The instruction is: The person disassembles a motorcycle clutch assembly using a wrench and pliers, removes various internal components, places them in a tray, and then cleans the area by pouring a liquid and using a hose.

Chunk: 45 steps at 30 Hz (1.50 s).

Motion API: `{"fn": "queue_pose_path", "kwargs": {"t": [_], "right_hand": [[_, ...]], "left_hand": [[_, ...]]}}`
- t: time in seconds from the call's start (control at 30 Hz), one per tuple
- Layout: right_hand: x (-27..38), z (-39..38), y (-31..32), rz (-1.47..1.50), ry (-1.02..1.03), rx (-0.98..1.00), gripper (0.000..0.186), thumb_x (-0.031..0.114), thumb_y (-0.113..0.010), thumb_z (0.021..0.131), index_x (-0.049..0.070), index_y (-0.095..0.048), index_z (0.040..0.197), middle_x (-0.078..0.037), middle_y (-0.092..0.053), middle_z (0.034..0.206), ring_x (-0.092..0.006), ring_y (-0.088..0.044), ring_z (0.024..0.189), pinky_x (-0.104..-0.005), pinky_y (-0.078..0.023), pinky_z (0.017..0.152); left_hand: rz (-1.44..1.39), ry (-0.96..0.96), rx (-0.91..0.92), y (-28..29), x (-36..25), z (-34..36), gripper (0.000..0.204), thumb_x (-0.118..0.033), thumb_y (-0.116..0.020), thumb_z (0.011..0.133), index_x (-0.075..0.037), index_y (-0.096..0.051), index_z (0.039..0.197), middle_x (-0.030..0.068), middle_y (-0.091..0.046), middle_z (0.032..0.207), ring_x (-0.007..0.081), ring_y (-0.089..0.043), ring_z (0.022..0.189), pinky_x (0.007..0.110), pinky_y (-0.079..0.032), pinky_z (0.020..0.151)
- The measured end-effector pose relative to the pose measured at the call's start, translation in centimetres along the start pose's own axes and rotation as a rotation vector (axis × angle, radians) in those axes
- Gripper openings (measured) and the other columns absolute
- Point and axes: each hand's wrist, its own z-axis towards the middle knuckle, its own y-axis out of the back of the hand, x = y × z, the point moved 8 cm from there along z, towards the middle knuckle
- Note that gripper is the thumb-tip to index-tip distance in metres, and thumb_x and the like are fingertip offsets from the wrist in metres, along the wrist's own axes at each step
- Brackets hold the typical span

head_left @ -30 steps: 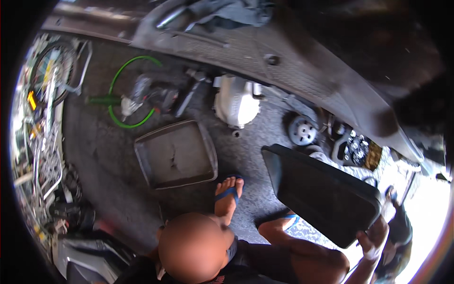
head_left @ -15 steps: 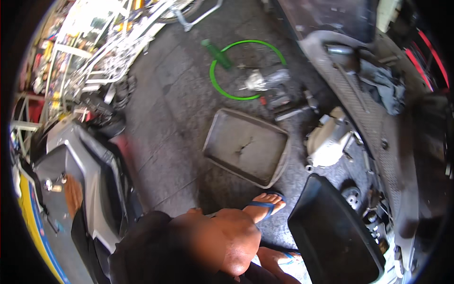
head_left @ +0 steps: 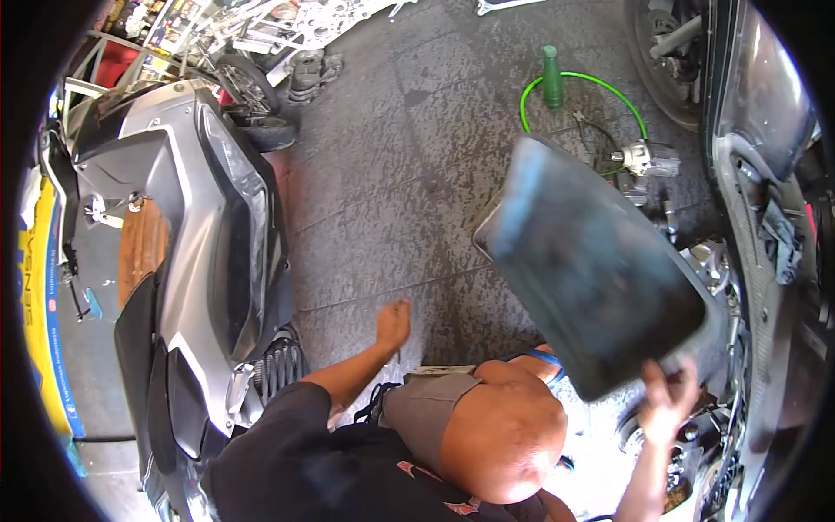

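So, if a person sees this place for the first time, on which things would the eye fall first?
Probably first on the big dark tray, right of centre, held at its lower edge by the right hand. Next, the bright green loop and green bottle stand out against the grey floor at upper right, and the silver-grey scooter fills much of the left side.

We grip dark bin (head_left: 600,270) by lower edge, right hand (head_left: 668,400); our left hand (head_left: 394,324) over floor (head_left: 374,200), well apart from bin; green bottle (head_left: 551,83) by green hoop (head_left: 593,77).
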Motion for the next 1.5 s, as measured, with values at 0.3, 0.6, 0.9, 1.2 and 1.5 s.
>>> {"fn": "queue_pose_path", "kwargs": {"t": [0.3,0.6,0.9,1.2,1.5], "right_hand": [[-13.0,1.6,-31.8,0.421,-0.447,0.686,0.032,0.018,-0.067,0.095,-0.003,-0.061,0.119,-0.013,-0.066,0.105,-0.022,-0.067,0.09,-0.0369,-0.059,0.082],[-19.2,0.6,-10.6,0.105,-0.471,0.592,0.037,0.014,-0.066,0.093,-0.007,-0.058,0.123,-0.015,-0.07,0.105,-0.0219,-0.07,0.093,-0.0323,-0.058,0.077],[-17.3,-4.2,1.0,-0.163,-0.572,0.048,0.033,0.012,-0.065,0.09,-0.007,-0.064,0.118,-0.014,-0.071,0.097,-0.0185,-0.069,0.08,-0.0304,-0.057,0.068],[-23.2,-11.4,-2.0,-0.082,-0.617,-0.022,0.037,0.021,-0.069,0.091,-0.004,-0.066,0.118,-0.012,-0.072,0.089,-0.0157,-0.068,0.072,-0.0306,-0.055,0.061],[-16.1,-5.7,-8.6,0.304,-0.428,-0.212,0.072,0.055,-0.064,0.093,0.002,-0.052,0.14,-0.01,-0.064,0.112,-0.016,-0.056,0.1,-0.0331,-0.049,0.088]], "left_hand": [[-0.189,0.112,-0.248,9.5,0.7,4.6,0.046,-0.038,-0.059,0.094,0.002,-0.061,0.072,0.0102,-0.059,0.061,0.0197,-0.052,0.057,0.045,-0.04,0.055],[0.198,-0.414,0.072,2.8,-14.9,1.9,0.038,-0.034,-0.057,0.092,0.003,-0.066,0.095,0.0256,-0.068,0.08,0.041,-0.068,0.072,0.052,-0.049,0.067],[0.719,-1.226,0.353,-18.2,-30.9,1.1,0.032,-0.026,-0.069,0.084,-0.002,-0.066,0.105,0.0197,-0.072,0.084,0.0334,-0.072,0.081,0.045,-0.056,0.067],[0.821,-1.46,0.325,-26.3,-35.9,3.0,0.02,-0.018,-0.065,0.082,-0.004,-0.067,0.097,0.0156,-0.073,0.083,0.0299,-0.073,0.079,0.043,-0.058,0.068],[0.793,-1.408,0.447,-18.9,-37.8,-7.7,0.036,-0.035,-0.077,0.08,-0.007,-0.064,0.099,0.02,-0.071,0.089,0.0418,-0.069,0.087,0.054,-0.053,0.077]]}}
